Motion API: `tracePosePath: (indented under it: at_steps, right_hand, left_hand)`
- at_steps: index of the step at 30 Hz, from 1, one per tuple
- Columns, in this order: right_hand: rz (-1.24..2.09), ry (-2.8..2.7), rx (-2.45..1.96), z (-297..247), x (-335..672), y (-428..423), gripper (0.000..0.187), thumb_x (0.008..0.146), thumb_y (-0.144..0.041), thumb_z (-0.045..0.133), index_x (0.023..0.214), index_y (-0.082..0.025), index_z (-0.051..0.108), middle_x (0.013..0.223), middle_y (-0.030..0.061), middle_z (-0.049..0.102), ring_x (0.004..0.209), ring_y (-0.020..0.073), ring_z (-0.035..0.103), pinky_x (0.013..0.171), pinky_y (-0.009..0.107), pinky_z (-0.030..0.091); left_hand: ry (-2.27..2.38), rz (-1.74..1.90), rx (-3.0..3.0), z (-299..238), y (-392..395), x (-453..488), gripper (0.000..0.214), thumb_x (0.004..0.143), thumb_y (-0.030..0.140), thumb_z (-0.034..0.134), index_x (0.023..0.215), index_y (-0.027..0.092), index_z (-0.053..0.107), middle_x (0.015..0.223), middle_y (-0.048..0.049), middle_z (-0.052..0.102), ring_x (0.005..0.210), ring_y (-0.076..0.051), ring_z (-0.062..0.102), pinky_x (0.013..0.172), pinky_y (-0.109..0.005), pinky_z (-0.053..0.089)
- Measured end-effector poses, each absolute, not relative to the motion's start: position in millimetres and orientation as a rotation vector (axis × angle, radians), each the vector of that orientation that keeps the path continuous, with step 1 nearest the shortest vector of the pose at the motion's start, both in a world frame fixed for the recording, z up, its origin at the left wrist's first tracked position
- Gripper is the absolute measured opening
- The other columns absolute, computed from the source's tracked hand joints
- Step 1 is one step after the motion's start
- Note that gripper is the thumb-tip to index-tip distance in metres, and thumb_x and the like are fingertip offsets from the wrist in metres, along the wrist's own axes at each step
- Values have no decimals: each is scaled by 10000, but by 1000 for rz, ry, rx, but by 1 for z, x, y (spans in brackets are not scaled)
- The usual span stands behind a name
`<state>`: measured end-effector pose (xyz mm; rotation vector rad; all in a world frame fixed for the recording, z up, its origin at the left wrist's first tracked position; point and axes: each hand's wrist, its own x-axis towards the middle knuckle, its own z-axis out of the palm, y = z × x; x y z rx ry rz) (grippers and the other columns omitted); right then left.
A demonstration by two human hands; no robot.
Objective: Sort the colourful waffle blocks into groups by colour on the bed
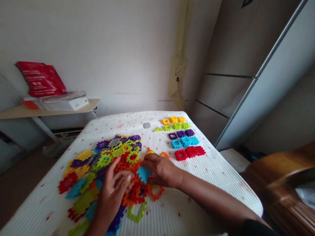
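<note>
While left hand (113, 184) gapes, blue piece (142, 174) partly behind right hand (165, 169); grip unclear.

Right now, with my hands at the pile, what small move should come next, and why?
I'd probably have the right hand lift the blue piece clear: its fingers are at that piece, orange pieces lie around it, and the rows across the table are grouped by colour, including a blue row.

Tabletop (110, 126), far left corner: passable. Obstructions: piled pieces (103, 160), left half; coloured rows (181, 133), toward far right corner; right forearm (209, 196), near right corner.
</note>
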<state>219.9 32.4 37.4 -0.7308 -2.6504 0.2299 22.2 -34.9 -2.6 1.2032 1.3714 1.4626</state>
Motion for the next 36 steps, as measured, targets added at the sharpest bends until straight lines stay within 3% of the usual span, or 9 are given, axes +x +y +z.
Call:
tracePosePath:
  at_steps: [5,12,20,36]
  right_hand:
    - [125,-2414,-1081,62,323,83,533,644,-212,731,1145,-175,554,1085,84,555,923,192,574,799,311,473]
    - [-119,-2439,-1747,45,438,145,515,638,-277,743,1129,-201,606,1095,80,586,941,209,591,785,286,460]
    - [-74,-2465,-1797,26,441,154,530,643,-248,738,1148,-161,598,1128,109,588,951,216,594,798,300,465]
    - [-64,-2553,-1832,17,433,165,521,608,-248,757,1113,-205,635,1096,82,638,919,229,613,776,300,487]
  left_hand:
    - [1474,1659,1104,-5,-30,1,789,658,421,697,1355,257,364,807,0,643,568,-126,562,518,-245,503]
    - [1541,1657,1111,-8,-26,-4,688,638,448,702,1269,285,482,846,5,659,607,-138,578,539,-245,518]
    - [1645,1661,1067,0,-30,-3,594,608,495,711,1160,334,561,798,20,683,619,-163,581,533,-271,511]
    - [1658,1652,1132,-7,-27,-7,522,648,469,685,1130,292,586,825,13,674,618,-145,572,545,-249,508]
